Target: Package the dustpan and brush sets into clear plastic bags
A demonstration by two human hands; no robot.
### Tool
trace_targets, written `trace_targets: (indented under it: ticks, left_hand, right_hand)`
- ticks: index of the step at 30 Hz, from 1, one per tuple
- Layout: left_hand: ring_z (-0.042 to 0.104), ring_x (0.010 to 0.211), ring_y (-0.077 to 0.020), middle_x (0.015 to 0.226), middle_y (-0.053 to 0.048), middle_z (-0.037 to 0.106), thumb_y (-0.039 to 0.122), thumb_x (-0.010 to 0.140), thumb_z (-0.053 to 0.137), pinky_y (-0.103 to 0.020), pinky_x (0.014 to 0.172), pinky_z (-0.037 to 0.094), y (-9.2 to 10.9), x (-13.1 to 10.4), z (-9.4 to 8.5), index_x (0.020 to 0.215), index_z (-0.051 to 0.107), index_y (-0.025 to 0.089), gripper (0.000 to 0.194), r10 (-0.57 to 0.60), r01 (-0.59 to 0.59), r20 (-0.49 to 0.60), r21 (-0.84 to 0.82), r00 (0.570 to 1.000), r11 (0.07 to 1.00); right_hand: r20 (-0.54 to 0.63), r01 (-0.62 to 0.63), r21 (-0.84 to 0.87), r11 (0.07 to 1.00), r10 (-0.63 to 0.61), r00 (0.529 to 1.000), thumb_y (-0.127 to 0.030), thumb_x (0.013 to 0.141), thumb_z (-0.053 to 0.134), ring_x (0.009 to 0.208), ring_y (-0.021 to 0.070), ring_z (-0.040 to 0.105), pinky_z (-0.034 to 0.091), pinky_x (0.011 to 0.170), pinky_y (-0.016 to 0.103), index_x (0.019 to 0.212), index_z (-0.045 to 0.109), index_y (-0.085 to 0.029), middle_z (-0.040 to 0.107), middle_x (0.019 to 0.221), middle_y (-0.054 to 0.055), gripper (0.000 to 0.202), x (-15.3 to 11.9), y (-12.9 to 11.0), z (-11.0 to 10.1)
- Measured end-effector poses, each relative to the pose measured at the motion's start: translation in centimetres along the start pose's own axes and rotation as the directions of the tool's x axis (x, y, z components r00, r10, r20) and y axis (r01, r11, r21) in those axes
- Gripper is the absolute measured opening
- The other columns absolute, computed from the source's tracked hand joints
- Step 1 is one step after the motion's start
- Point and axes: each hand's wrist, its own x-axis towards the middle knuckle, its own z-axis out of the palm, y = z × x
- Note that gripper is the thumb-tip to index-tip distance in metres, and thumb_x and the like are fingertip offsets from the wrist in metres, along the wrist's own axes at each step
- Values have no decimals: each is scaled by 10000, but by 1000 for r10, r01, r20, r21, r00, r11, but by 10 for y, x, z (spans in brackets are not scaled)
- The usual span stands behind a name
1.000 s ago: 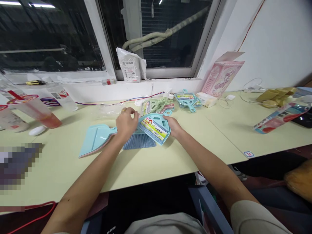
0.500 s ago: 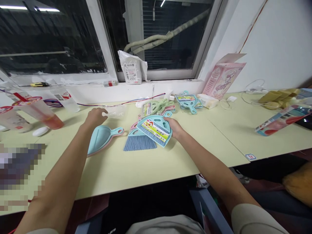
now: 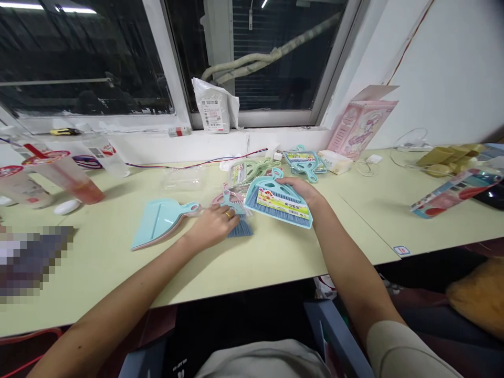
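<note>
Yellow label [image 3: 281, 203] on the blue dustpan set [image 3: 271, 184] I hold: Chinese characters, too small to read surely; barcode [image 3: 294, 212]. White packet [image 3: 214, 107]: fine print, illegible. Pink box [image 3: 363, 126], desk sticker [image 3: 401, 250]: markings illegible to me.

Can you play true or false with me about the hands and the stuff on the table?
1. The right hand holds a blue dustpan set. True.
2. The left hand wears a ring. True.
3. The pink box is left of the white package. False: it's to the right.
4. The left hand is on the pink box. False: it's over a brush.
5. The drink cup has a green straw. False: the straw is red.
</note>
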Motion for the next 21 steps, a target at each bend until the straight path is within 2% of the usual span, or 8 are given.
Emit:
trace_targets:
  ticks: [2, 4, 7, 9, 12, 16, 21]
  left_hand:
    - [651, 841, -256, 860, -118, 694, 272, 1029, 472, -387, 771, 465, 11, 0, 0, 942, 732, 211, 281, 44, -42, 25, -54, 999, 998]
    - [658, 809, -242, 874, -101, 707, 333, 1025, 496, -371, 747, 479, 8, -1, -4, 988, 746, 221, 277, 15, -14, 7, -140, 1000, 990]
    - [680, 904, -247, 955, -92, 732, 290, 997, 515, -372, 813, 508, -13, -4, -12, 1026, 760, 245, 251, -97, 80, -56, -248, 994, 965]
    - [676, 997, -265, 1017, -94, 738, 280, 977, 546, -400, 897, 513, -29, -8, -15, 1039, 763, 254, 228, -117, 95, -66, -269, 991, 958]
    - [665, 1036, -280, 1056, -98, 731, 291, 948, 600, -421, 934, 511, -43, -13, -12, 1057, 760, 258, 196, -93, 87, -12, -250, 996, 964]
    - [668, 977, -267, 1015, -93, 716, 303, 938, 625, -371, 822, 518, -41, -14, -2, 1055, 744, 259, 172, -97, 116, 109, -181, 989, 977]
    - [669, 887, -255, 958, -106, 706, 287, 1035, 441, -331, 674, 456, -31, -7, -2, 1027, 710, 203, 282, -141, 147, 215, -12, 966, 989]
  right_hand:
    - [16, -6, -6, 1000, 6, 1000, -197, 994, 556, 554, 229, 719, 621, 579, 341, 1038, 717, -101, 774, 726, 107, 192, 0, 0, -4]
    - [48, -24, -15, 1000, 25, 999, -190, 991, 564, 568, 240, 731, 625, 575, 348, 1045, 711, -98, 773, 727, 111, 182, 0, 2, -4]
    - [67, -39, -55, 998, 42, 997, -172, 981, 586, 621, 259, 754, 632, 585, 359, 1044, 707, -105, 777, 742, 112, 152, -3, 7, 2]
    - [57, -38, -115, 993, 45, 997, -166, 974, 602, 650, 262, 759, 636, 600, 367, 1037, 712, -112, 784, 760, 111, 138, -5, 10, 7]
    - [77, -26, -220, 975, 44, 996, -169, 971, 605, 642, 242, 749, 627, 591, 341, 987, 728, -109, 788, 769, 114, 138, -6, 15, 14]
    - [183, 13, -318, 948, 47, 982, -153, 946, 622, 591, 189, 718, 586, 534, 261, 866, 735, -101, 771, 718, 93, 148, -2, 28, 26]
    - [296, -12, -426, 905, 151, 943, -211, 891, 711, 529, 136, 676, 519, 477, 200, 813, 748, -115, 747, 676, 43, 129, -1, 55, 48]
